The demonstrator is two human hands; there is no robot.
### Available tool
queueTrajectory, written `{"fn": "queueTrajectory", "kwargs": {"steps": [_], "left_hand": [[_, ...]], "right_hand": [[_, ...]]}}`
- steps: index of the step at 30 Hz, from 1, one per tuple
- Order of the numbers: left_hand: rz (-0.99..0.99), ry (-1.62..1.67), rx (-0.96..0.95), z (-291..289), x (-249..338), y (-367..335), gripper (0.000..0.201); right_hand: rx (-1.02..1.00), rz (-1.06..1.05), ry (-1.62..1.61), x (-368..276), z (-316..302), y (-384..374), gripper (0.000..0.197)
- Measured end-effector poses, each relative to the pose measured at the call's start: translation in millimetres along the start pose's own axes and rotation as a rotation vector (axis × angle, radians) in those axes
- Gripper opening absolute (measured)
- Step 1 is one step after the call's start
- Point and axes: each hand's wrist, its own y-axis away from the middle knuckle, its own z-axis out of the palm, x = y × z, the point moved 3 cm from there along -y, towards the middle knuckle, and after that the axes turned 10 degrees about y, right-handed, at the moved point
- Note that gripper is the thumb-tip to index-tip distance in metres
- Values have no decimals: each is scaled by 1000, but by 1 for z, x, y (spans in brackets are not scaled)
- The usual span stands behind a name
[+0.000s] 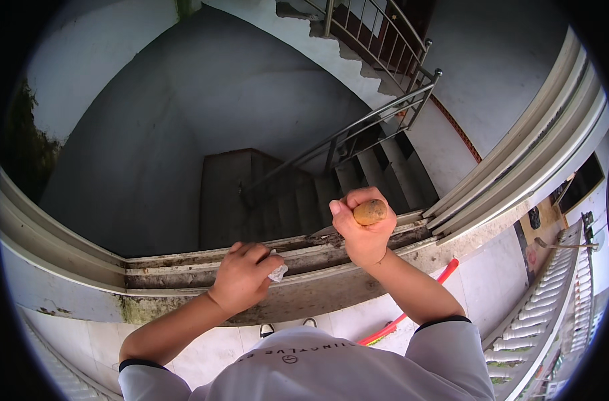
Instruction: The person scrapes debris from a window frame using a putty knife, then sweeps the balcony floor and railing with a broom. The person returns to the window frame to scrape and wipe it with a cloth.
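Observation:
My right hand (366, 230) is wrapped round the rounded wooden handle (370, 212) of what looks like a scraper. Its thin grey blade (323, 232) shows only in part, low at the dirty window track. The rest of the tool is hidden by my fist. On the near side of the sill, my left hand (243, 277) rests against the track with fingers bent. A crumpled white tissue (278, 269) sticks out between its thumb and fingers. The sliding window track (177, 273) runs beneath both hands, its grooves brown with grime.
Beyond the window opening, stairs (358, 175) drop away beside a metal handrail (378, 110). The pale window frame (525, 150) rises at the right. Behind the stained sill ledge (324, 294), a red hose-like strip (446, 271) lies near a white balustrade (542, 304).

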Motion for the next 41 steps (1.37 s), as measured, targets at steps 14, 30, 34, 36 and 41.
{"fn": "queueTrajectory", "kwargs": {"steps": [14, 30, 34, 36, 41], "left_hand": [[161, -16, 36, 5, 1, 4, 43], [381, -311, -126, 45, 2, -57, 32], [361, -267, -131, 47, 2, -59, 33], [317, -195, -137, 46, -1, -60, 41], [297, -165, -162, 44, -6, -63, 46]], "right_hand": [[-50, 336, -82, 19, 60, -40, 16], [-338, 840, -79, 52, 77, -69, 18], [-338, 813, -102, 54, 74, -71, 18], [-334, 801, -69, 52, 77, -70, 18], [-395, 813, -65, 58, 83, -74, 18]]}}
